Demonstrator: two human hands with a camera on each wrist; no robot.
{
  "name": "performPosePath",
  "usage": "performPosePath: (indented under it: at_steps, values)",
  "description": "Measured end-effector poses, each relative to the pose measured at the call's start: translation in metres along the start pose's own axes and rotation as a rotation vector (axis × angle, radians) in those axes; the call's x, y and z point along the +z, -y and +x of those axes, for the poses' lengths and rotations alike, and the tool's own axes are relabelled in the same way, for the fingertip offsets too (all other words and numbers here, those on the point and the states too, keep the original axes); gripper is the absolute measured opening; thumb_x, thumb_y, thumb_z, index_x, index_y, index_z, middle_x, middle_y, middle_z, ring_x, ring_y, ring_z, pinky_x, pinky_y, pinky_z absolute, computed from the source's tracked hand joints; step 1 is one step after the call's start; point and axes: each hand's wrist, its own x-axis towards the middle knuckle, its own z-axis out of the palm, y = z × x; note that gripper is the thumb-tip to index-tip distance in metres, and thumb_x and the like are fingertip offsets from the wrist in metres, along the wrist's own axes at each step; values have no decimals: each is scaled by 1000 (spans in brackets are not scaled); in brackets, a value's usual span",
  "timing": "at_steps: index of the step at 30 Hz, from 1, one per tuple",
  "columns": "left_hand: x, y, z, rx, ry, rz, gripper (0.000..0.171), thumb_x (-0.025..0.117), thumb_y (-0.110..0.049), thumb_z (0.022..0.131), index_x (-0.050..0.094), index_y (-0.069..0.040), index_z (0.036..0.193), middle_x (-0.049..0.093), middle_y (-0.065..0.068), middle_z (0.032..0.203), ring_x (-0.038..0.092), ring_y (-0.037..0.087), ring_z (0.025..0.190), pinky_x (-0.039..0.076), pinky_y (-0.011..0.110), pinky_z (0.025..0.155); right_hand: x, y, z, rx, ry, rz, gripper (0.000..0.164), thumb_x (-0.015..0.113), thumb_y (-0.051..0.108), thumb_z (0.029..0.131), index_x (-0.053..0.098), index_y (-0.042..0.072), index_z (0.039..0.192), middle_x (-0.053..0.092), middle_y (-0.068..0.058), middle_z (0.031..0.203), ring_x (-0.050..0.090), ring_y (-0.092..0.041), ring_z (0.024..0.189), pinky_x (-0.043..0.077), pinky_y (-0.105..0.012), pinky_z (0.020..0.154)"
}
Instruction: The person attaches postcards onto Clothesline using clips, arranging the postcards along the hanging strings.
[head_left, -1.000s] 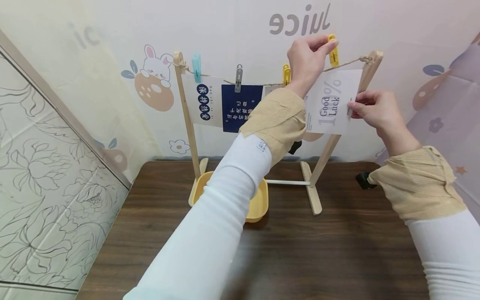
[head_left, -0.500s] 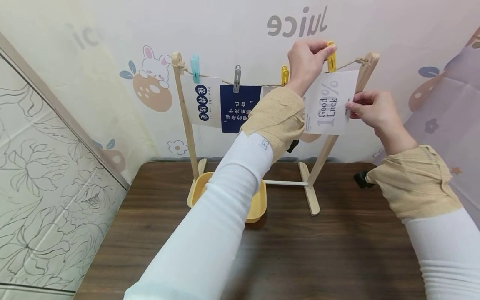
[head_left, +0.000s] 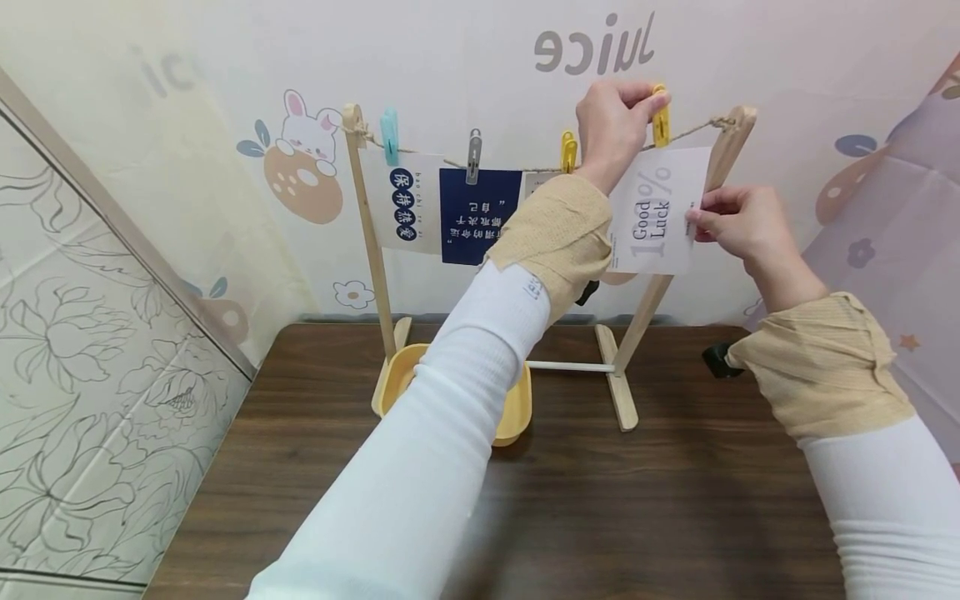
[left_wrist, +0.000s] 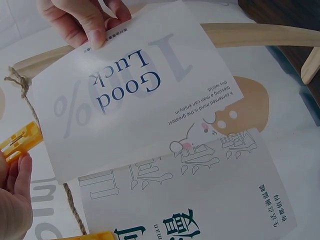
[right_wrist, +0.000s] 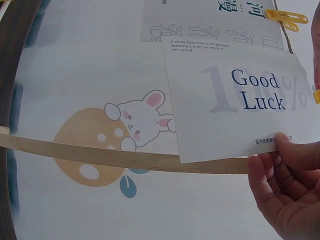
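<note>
My left hand (head_left: 613,125) pinches a yellow clothespin (head_left: 661,121) upright at the twine (head_left: 690,133), over the top edge of a white "Good Luck" card (head_left: 637,242). In the left wrist view the clothespin (left_wrist: 24,140) meets the card's edge beside the twine. My right hand (head_left: 744,221) pinches that card by its right edge, thumb on the printed face, as the right wrist view also shows on the card (right_wrist: 215,130). Beside it a card with green characters (left_wrist: 210,190) hangs under another yellow clothespin (head_left: 568,152), mostly hidden by my left forearm in the head view.
The twine runs between two wooden posts (head_left: 372,242). On its left hang a white card (head_left: 412,225) under a blue clothespin (head_left: 390,137) and a navy card (head_left: 480,225) under a grey one (head_left: 473,157). A yellow basin (head_left: 517,412) stands on the brown table (head_left: 637,508).
The card and my right hand have shifted slightly left and down. My left hand has lowered the clothespin a little toward the twine and the card's top edge.
</note>
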Motion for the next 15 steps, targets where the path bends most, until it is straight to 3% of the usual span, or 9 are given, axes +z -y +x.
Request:
performPosePath:
  at_steps: [6, 15]
  values:
    - [2, 0, -1, 21, -55, -13, 16, 68, -32, 76, 71, -26, 91, 64, -16, 76, 49, -7, 66, 34, 7, 59, 0, 0, 0, 7, 1, 8, 34, 58, 12, 85, 49, -13, 107, 52, 17, 63, 52, 2, 55, 45, -11, 52]
    - [6, 0, -3, 31, -36, 0, 17, 67, -31, 76, 70, -25, 92, 64, -17, 79, 50, -6, 65, 35, 6, 58, -1, 1, 0, 12, -7, 26, 32, 59, 10, 84, 50, -13, 105, 53, 16, 62, 52, 2, 54, 45, -11, 52]
